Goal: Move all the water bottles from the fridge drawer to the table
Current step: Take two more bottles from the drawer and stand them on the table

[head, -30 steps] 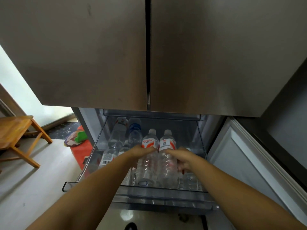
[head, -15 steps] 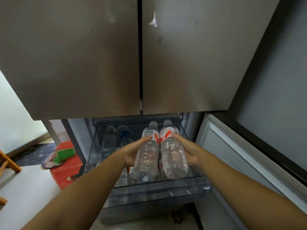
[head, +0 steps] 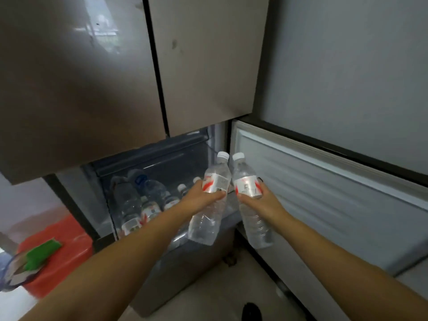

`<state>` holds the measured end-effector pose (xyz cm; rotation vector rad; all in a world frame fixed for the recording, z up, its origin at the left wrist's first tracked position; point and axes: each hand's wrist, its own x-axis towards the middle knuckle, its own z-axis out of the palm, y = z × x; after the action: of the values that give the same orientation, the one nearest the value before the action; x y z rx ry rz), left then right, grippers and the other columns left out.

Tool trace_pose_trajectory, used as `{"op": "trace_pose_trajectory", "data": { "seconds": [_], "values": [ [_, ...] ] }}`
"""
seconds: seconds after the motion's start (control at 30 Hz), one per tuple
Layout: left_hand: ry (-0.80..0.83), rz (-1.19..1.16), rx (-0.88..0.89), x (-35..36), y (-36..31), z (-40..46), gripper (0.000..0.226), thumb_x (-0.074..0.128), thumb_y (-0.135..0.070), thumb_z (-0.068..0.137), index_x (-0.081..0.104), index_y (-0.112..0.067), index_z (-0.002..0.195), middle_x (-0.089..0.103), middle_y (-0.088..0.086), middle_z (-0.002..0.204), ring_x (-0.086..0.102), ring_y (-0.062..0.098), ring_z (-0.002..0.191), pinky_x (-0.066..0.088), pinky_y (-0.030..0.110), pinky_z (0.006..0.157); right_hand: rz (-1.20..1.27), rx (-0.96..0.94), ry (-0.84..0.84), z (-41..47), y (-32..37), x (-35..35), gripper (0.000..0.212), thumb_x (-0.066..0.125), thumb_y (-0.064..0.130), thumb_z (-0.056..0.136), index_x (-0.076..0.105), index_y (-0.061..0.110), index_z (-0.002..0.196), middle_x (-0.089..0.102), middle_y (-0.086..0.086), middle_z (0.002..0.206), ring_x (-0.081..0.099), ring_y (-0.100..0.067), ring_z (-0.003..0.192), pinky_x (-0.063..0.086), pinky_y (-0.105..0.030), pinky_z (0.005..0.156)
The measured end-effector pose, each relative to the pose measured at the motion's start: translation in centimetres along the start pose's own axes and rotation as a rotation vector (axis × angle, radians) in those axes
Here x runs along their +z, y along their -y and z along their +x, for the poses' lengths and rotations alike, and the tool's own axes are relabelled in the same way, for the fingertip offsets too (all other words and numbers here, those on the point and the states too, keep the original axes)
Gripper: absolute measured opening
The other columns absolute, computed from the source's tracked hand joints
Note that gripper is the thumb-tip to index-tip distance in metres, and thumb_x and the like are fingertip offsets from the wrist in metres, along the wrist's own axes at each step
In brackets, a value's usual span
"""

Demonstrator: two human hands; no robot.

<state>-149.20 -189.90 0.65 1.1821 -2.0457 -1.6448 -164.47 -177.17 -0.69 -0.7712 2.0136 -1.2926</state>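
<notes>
- Meanwhile, several bottles (head: 148,205) lie in the open fridge drawer (head: 185,258), left to move.
- The left hand (head: 200,198) wraps one bottle (head: 209,205) at its label, lifted clear of the drawer.
- The right hand (head: 260,200) closes round a second bottle (head: 251,205).
- No worktop shows; pale floor (head: 220,295) lies below, a red stool (head: 58,249) left.

Two held water bottles: left bottle (head: 209,205) in left hand (head: 199,196), right bottle (head: 251,205) in right hand (head: 259,200), side by side. Fridge drawer (head: 185,256) with remaining bottles (head: 139,205) at 9 o'clock of them.
</notes>
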Motion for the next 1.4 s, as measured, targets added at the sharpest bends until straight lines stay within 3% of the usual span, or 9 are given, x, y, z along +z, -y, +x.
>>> {"op": "trace_pose_trajectory", "data": {
  "seconds": [0.07,0.17,0.33,0.5,0.63,0.8,1.0,1.23,1.4],
  "values": [
    [-0.013,0.138,0.053,2.3,0.4,-0.2,0.072,0.076,-0.043,0.073,0.038,-0.024,0.132,0.056,-0.002,0.122,0.058,0.020,0.109,0.049,0.035,0.092,-0.083,-0.016,-0.095,-2.7,-1.4,-1.4,0.083,0.079,0.049,0.068,0.041,0.026,0.138,0.058,0.005,0.121,0.059,-0.016,0.106,0.050,-0.033,0.088],
    [0.051,0.197,0.171,5.9,0.7,-1.6,0.070,0.075,-0.033,0.075,0.037,-0.021,0.133,0.055,-0.003,0.120,0.056,0.017,0.109,0.048,0.033,0.090,-0.174,-0.005,-0.228,-6.0,-4.0,-3.9,0.076,0.076,0.036,0.079,0.034,0.025,0.141,0.052,0.007,0.116,0.055,-0.013,0.102,0.044,-0.025,0.079],
    [0.149,0.317,0.235,12.7,0.9,-3.4,0.058,0.074,-0.037,0.073,0.042,-0.021,0.119,0.061,-0.003,0.107,0.061,0.018,0.098,0.051,0.038,0.089,-0.228,0.077,-0.444,-11.2,-8.8,-8.7,0.080,0.074,0.053,0.065,0.034,0.034,0.132,0.059,0.002,0.118,0.063,-0.019,0.101,0.057,-0.040,0.083],
    [0.298,0.458,0.287,20.3,0.0,-5.9,0.056,0.071,-0.041,0.076,0.039,-0.023,0.119,0.055,-0.008,0.103,0.056,0.014,0.091,0.046,0.032,0.081,-0.252,0.230,-0.627,-16.8,-13.7,-14.1,0.078,0.076,0.048,0.066,0.035,0.036,0.131,0.057,0.002,0.114,0.062,-0.017,0.094,0.057,-0.040,0.079],
    [0.457,0.473,0.349,27.4,-0.3,-8.9,0.051,0.072,-0.044,0.071,0.042,-0.032,0.111,0.061,-0.007,0.105,0.060,0.014,0.092,0.051,0.036,0.086,-0.252,0.362,-0.735,-22.9,-17.9,-18.4,0.084,0.075,0.050,0.069,0.028,0.037,0.136,0.052,0.002,0.110,0.058,-0.018,0.094,0.055,-0.040,0.082],
    [0.593,0.542,0.432,38.0,-1.9,-15.9,0.057,0.071,-0.044,0.071,0.044,-0.026,0.118,0.060,-0.005,0.108,0.059,0.019,0.095,0.048,0.034,0.086,-0.217,0.494,-0.887,-33.2,-23.0,-24.3,0.084,0.075,0.048,0.070,0.028,0.034,0.138,0.053,0.000,0.114,0.056,-0.019,0.098,0.050,-0.035,0.083],
    [0.770,0.639,0.576,49.4,-3.3,-24.3,0.065,0.070,-0.048,0.073,0.038,-0.022,0.122,0.059,0.001,0.114,0.061,0.024,0.097,0.050,0.035,0.082,-0.225,0.600,-1.071,-45.7,-26.9,-30.0,0.077,0.074,0.049,0.071,0.033,0.030,0.133,0.056,-0.002,0.112,0.058,-0.020,0.097,0.054,-0.040,0.086],
    [1.036,0.691,0.757,59.9,-4.0,-34.2,0.064,0.071,-0.048,0.074,0.036,-0.023,0.123,0.057,0.000,0.111,0.060,0.022,0.093,0.053,0.040,0.085,-0.088,0.771,-1.313,-58.1,-30.5,-32.6,0.085,0.071,0.050,0.076,0.027,0.027,0.145,0.048,-0.004,0.135,0.054,-0.024,0.115,0.049,-0.039,0.096],
    [1.240,0.752,0.889,67.1,-3.7,-41.1,0.071,0.069,-0.050,0.075,0.031,-0.023,0.129,0.054,0.004,0.124,0.059,0.024,0.104,0.053,0.039,0.085,-0.024,0.907,-1.524,-65.0,-32.4,-33.0,0.083,0.072,0.048,0.077,0.027,0.029,0.143,0.050,-0.001,0.133,0.056,-0.021,0.113,0.051,-0.035,0.091]
  ]
}}
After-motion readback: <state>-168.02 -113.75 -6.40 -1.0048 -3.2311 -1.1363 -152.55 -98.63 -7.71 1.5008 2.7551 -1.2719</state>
